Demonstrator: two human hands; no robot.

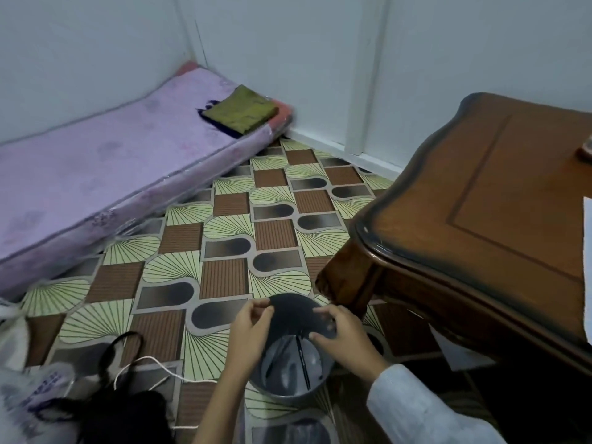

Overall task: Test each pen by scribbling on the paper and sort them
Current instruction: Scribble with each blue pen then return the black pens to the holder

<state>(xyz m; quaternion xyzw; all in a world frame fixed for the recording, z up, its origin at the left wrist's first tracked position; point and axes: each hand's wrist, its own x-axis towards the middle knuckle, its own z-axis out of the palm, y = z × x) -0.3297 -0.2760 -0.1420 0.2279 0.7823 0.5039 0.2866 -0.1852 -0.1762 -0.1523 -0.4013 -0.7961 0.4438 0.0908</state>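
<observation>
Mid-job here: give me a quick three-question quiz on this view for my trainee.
1. True or false: the left hand and right hand both hold the lid above the grey bin.
2. What lies inside the bin? A) a dark pen B) a shoe C) a cup
3. Fill in: the folded green cloth lies on the ____.
Key: 1 true; 2 A; 3 mattress.

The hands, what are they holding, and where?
The left hand and right hand pinch the dark round lid by its opposite edges, above the bin.
</observation>
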